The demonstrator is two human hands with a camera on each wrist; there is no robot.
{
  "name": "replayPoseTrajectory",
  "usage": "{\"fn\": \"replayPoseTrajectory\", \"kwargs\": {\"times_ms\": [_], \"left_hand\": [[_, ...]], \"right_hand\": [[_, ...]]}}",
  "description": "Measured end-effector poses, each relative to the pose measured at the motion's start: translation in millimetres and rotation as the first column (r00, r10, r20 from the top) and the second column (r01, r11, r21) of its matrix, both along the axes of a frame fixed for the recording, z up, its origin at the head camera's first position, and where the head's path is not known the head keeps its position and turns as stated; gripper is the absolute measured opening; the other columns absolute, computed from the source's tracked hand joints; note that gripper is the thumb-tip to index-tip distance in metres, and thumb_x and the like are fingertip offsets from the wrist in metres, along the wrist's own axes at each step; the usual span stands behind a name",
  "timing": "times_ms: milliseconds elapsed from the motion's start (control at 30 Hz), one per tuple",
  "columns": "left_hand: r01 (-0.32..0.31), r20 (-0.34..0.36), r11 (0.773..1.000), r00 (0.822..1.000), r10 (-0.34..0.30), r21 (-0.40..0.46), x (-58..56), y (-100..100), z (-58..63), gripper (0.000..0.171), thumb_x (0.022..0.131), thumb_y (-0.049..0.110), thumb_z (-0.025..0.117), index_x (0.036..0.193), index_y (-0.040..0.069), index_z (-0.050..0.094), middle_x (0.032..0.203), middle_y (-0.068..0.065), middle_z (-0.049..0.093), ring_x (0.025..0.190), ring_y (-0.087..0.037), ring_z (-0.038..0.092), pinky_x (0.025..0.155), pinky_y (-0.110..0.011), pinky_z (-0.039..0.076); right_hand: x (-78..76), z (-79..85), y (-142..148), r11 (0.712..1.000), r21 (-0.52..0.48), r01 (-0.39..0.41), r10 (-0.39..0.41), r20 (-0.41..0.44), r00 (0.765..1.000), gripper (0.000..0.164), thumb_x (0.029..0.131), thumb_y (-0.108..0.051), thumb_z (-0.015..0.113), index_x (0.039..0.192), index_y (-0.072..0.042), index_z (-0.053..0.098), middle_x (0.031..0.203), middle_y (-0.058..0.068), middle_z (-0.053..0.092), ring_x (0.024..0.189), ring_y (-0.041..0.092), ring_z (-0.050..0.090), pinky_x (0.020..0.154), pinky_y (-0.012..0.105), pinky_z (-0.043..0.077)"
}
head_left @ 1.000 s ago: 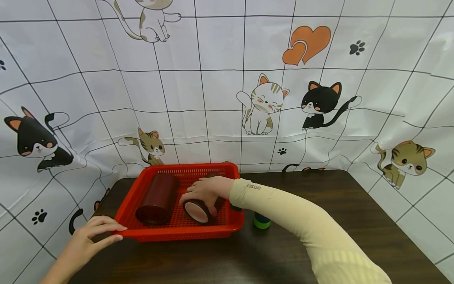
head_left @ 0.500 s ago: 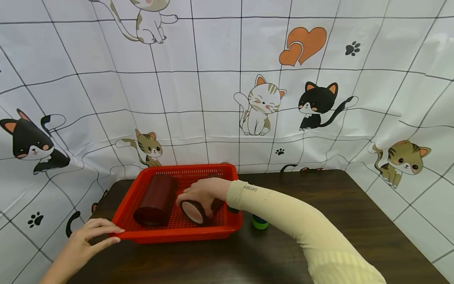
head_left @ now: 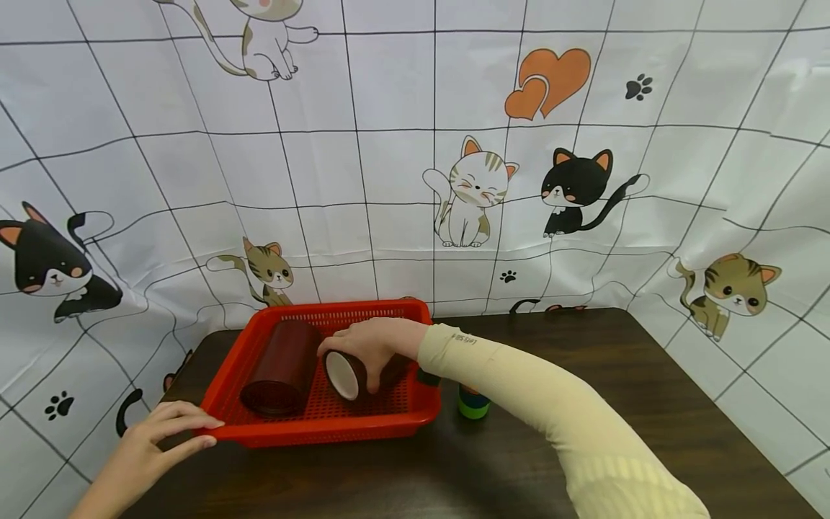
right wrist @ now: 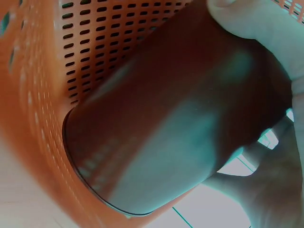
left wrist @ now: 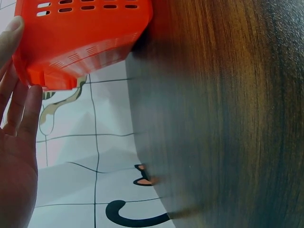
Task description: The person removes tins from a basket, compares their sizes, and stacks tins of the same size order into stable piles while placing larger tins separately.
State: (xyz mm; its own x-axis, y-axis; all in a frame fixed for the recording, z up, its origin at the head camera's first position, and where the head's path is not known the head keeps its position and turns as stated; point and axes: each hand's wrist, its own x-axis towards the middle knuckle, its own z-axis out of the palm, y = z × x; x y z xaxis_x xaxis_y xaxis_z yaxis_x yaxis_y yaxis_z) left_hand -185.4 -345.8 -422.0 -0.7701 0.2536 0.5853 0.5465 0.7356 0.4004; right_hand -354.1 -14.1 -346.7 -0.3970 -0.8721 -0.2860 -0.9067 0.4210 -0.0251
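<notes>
A red plastic basket (head_left: 311, 432) with perforated walls stands on the dark table. At its near left corner my left hand (head_left: 162, 440) pinches the rim between thumb and fingers, which lie along the outer side in the left wrist view. My right hand (head_left: 369, 346) reaches inside and grips a dark brown cylindrical canister (right wrist: 166, 128) from above, fingers over one side, thumb over the other. The canister lies on its side, its pale round end facing left and toward me. Left of it lies a larger dark red-brown cylinder (head_left: 282, 367), lengthwise in the basket.
A small round blue object with a green base (head_left: 473, 404) stands on the table right of the basket, partly under my sleeved right forearm (head_left: 519, 382). A white cat-patterned sheet (head_left: 389, 180) hangs behind and beside the wooden table (head_left: 570, 346).
My right hand has turned the canister, so its pale end faces further left, closer to the larger cylinder. My left hand keeps its place on the basket corner. The head view has shifted slightly.
</notes>
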Motion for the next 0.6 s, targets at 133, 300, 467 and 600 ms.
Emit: {"fn": "replayPoseTrajectory", "kwargs": {"times_ms": [133, 300, 467, 600], "left_hand": [[-0.004, -0.003, 1.000, 1.000, 0.004, 0.004, -0.5, -0.2, -1.0, 0.042, 0.066, 0.000, 0.086, 0.097, 0.026, 0.077, 0.100, 0.019, 0.062, 0.094, 0.013, 0.048, 0.079, -0.002, 0.037], [-0.007, 0.008, 1.000, 1.000, 0.007, -0.001, 0.1, -0.6, -1.5, 0.041, 0.067, 0.000, 0.086, 0.097, 0.026, 0.077, 0.100, 0.019, 0.061, 0.093, 0.013, 0.048, 0.078, -0.002, 0.037], [-0.005, 0.002, 1.000, 1.000, 0.005, -0.003, 0.6, 0.8, -0.4, 0.041, 0.066, 0.001, 0.087, 0.097, 0.027, 0.077, 0.099, 0.019, 0.061, 0.094, 0.014, 0.048, 0.079, -0.002, 0.037], [0.001, -0.016, 1.000, 1.000, -0.001, 0.001, 0.2, 0.9, -0.5, 0.042, 0.065, 0.000, 0.087, 0.096, 0.026, 0.077, 0.099, 0.018, 0.062, 0.095, 0.014, 0.047, 0.079, -0.001, 0.036]], "right_hand": [[-3.1, 2.1, 1.3, 0.999, -0.044, 0.018, -0.019, -0.010, 1.000, 0.102, 0.070, -0.040, 0.089, 0.150, -0.023, 0.029, 0.146, -0.003, 0.047, 0.127, 0.012, 0.050, 0.108, 0.030, 0.044], [-4.0, 5.4, 3.9, 0.995, -0.095, 0.042, -0.043, -0.009, 0.999, 0.102, 0.071, -0.043, 0.086, 0.151, -0.020, 0.027, 0.148, -0.002, 0.045, 0.128, 0.011, 0.049, 0.106, 0.027, 0.045], [-4.1, 10.5, 8.7, 0.984, -0.165, 0.073, -0.068, 0.039, 0.997, 0.101, 0.072, -0.042, 0.087, 0.151, -0.018, 0.028, 0.150, -0.001, 0.044, 0.131, 0.011, 0.048, 0.108, 0.026, 0.043], [-5.0, 13.7, 12.1, 0.977, -0.200, 0.076, -0.060, 0.086, 0.994, 0.104, 0.073, -0.039, 0.087, 0.154, -0.018, 0.025, 0.155, -0.001, 0.038, 0.137, 0.012, 0.042, 0.112, 0.028, 0.040]]}}
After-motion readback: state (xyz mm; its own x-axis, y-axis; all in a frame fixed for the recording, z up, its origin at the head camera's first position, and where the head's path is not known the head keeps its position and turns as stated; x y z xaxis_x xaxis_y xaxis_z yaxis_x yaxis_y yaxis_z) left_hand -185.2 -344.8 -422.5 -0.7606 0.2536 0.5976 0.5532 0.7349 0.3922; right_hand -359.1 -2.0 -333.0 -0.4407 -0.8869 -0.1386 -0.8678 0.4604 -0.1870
